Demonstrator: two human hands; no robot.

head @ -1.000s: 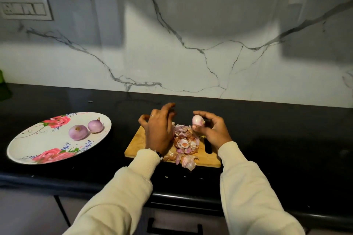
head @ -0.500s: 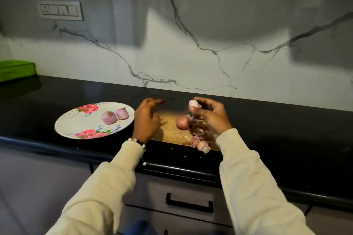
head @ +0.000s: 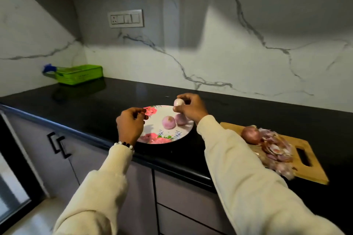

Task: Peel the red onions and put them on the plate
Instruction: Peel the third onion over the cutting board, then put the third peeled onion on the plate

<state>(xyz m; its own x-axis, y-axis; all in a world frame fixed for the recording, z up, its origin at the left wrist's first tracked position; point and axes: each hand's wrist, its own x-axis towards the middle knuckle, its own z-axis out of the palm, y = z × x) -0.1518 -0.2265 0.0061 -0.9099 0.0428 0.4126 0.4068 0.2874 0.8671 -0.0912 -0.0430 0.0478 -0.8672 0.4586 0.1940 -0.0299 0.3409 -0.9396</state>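
My right hand [head: 191, 108] pinches a small peeled onion [head: 178, 102] just above the far edge of the floral plate [head: 183, 133]. Two peeled onions [head: 168, 122] [head: 181, 119] lie side by side on the plate. Over the plate's left rim hovers my left hand [head: 129, 124], fingers loosely curled and holding nothing. To the right, the wooden cutting board [head: 313, 170] carries one unpeeled red onion [head: 251, 135] beside a pile of onion skins [head: 277, 150].
The black counter [head: 95, 101] runs along a marble wall into a corner at the left, where a green tray [head: 79, 73] stands. A switch panel [head: 126, 18] is on the wall. Cabinet drawers with black handles [head: 57, 145] lie below the counter edge.
Both hands have moved left from the cutting board to the plate, the right one carrying the peeled onion. The view has swung left, so the board now sits at the right.
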